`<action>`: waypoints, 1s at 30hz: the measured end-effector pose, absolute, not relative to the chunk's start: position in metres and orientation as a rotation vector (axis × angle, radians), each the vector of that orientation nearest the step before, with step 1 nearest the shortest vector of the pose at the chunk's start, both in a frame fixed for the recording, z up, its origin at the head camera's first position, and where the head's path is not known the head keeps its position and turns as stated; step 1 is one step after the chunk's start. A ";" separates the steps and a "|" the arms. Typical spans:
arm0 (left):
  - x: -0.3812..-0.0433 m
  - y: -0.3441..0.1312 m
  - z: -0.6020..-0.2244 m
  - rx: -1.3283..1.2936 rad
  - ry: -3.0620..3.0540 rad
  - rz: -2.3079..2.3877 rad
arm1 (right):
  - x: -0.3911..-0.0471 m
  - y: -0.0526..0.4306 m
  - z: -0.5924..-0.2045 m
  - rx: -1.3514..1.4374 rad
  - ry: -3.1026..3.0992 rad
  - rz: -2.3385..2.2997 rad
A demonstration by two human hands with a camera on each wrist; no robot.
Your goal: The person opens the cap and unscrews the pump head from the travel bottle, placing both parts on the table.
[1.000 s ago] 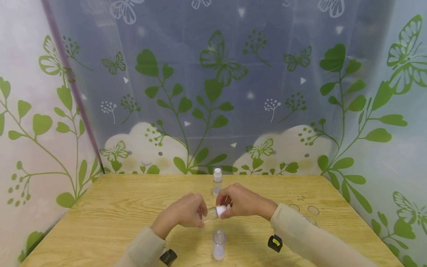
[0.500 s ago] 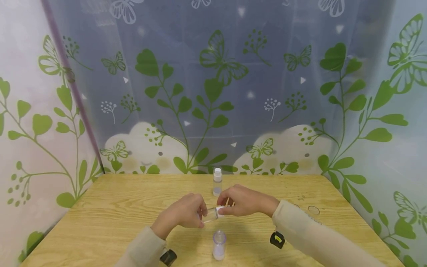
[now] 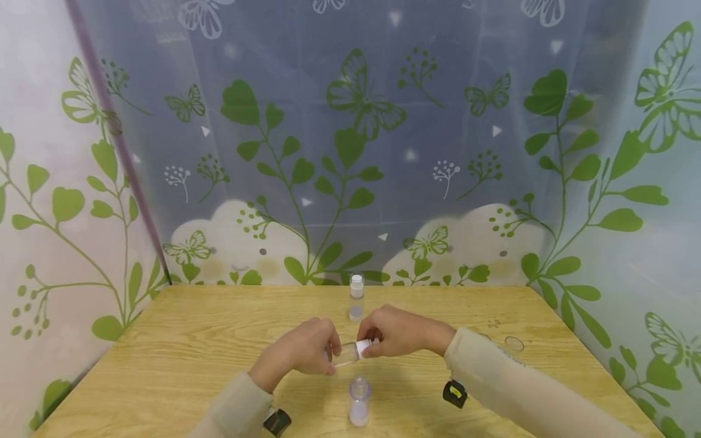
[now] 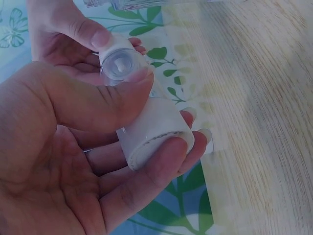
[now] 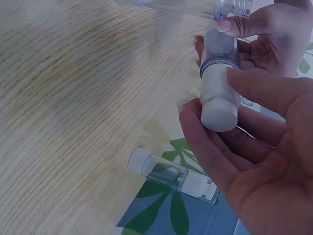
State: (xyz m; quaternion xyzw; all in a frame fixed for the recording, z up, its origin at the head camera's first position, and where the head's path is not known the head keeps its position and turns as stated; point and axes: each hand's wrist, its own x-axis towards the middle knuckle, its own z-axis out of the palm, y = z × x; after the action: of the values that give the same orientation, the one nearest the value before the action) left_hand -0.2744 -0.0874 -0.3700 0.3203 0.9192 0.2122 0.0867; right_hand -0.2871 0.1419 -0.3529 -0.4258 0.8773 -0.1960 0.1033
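A small clear bottle (image 3: 345, 354) with a white pump top (image 5: 218, 95) is held nearly level above the table, between both hands. My left hand (image 3: 306, 345) grips its bottom end, thumb and fingers around the white base (image 4: 154, 129). My right hand (image 3: 397, 330) pinches the white top between thumb and fingers. An uncapped bottle with a threaded neck (image 3: 359, 403) stands upright on the near side of the hands. Beyond them, a white-topped clear bottle (image 3: 356, 299) stands upright, also seen in the right wrist view as a capped bottle (image 5: 171, 175).
The wooden table (image 3: 219, 319) runs back to a dark patterned curtain (image 3: 306, 121), with pale patterned sheets on both sides. Thin ring outlines (image 3: 514, 344) lie on the table by the right forearm. A black device (image 3: 454, 394) hangs at the right wrist.
My right thumb and fingers have shifted around the white top, baring more of it than half a second ago. The left hand and the standing bottles stay in place.
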 end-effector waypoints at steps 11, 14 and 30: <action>-0.273 -0.087 -0.369 0.943 2.740 0.637 | -0.284 0.140 -0.351 -1.257 2.614 -0.643; -0.273 -0.087 -0.368 0.949 2.735 0.652 | -0.284 0.140 -0.351 -1.251 2.625 -0.656; -0.273 -0.087 -0.368 0.944 2.737 0.645 | -0.284 0.143 -0.352 -1.272 2.655 -0.709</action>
State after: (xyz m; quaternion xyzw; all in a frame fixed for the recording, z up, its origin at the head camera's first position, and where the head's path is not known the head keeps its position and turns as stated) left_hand -0.2726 -0.0865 -0.3681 0.3170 0.9192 0.2166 0.0874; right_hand -0.2841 0.1426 -0.3519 -0.4193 0.8754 -0.2339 0.0568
